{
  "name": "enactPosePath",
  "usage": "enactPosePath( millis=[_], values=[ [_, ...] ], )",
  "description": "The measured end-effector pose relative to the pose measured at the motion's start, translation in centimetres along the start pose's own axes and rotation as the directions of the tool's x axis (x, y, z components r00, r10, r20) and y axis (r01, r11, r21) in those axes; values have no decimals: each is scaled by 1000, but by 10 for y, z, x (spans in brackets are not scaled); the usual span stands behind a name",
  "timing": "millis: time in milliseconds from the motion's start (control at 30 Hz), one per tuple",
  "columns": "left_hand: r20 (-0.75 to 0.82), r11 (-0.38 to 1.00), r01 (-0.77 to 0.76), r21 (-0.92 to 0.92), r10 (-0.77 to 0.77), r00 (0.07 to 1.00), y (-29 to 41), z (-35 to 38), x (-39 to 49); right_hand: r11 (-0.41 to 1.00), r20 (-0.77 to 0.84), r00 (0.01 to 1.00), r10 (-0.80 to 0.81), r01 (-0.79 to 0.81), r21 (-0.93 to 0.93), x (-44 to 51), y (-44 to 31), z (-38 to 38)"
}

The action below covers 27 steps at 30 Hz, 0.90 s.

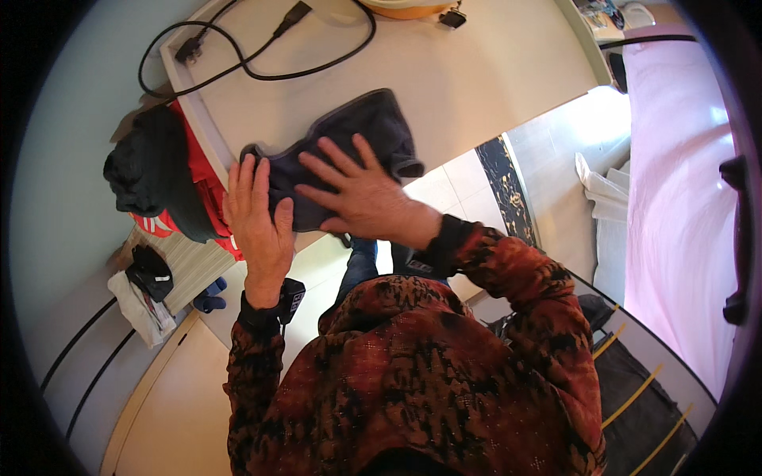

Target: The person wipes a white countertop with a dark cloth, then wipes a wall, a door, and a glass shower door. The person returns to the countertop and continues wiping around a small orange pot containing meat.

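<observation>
A dark grey cloth (372,116) lies spread on the cream tabletop (488,77), near its front edge. Its far right corner is laid out fairly flat, while the right end curls at the table edge. My right hand (369,199) rests palm down on the middle of the cloth, fingers spread. At the cloth's left end is my left hand (257,223), also palm down, with its fingers close together and the thumb apart. Neither hand pinches the fabric. Parts of the cloth are hidden under both hands.
A black power cord (309,76) loops over the table's back left. At the far edge are an orange-and-white bowl (411,8) and a small black object (452,18). Red and dark clothing (196,160) is heaped beyond the left rim. A pink sheet (673,178) hangs at right.
</observation>
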<state>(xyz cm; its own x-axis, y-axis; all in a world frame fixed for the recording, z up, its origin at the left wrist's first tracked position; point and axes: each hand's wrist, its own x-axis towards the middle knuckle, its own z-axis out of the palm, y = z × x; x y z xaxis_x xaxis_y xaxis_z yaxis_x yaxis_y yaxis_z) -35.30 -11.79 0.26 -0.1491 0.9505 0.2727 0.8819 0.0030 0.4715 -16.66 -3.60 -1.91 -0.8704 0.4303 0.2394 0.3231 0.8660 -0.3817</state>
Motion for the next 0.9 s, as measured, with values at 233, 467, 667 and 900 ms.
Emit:
enactPosePath(
  millis=[233, 467, 667, 900],
  values=[
    [0, 998, -39, 59, 39, 999, -5, 3, -2, 820, -157, 915, 371, -402, -408, -87, 125, -68],
    [-34, 997, -75, 36, 76, 997, -4, 2, 0, 673, -336, 787, 518, -617, -408, -88, 121, -58],
    [-5, 995, -73, 64, 74, 997, -3, 1, 1, 959, -42, 981, 187, -192, -207, -61, 17, -17],
    [119, 952, 22, 305, -61, 991, 12, -5, -2, 914, -263, 958, 111, -203, -351, -102, 95, -49]
  ],
)
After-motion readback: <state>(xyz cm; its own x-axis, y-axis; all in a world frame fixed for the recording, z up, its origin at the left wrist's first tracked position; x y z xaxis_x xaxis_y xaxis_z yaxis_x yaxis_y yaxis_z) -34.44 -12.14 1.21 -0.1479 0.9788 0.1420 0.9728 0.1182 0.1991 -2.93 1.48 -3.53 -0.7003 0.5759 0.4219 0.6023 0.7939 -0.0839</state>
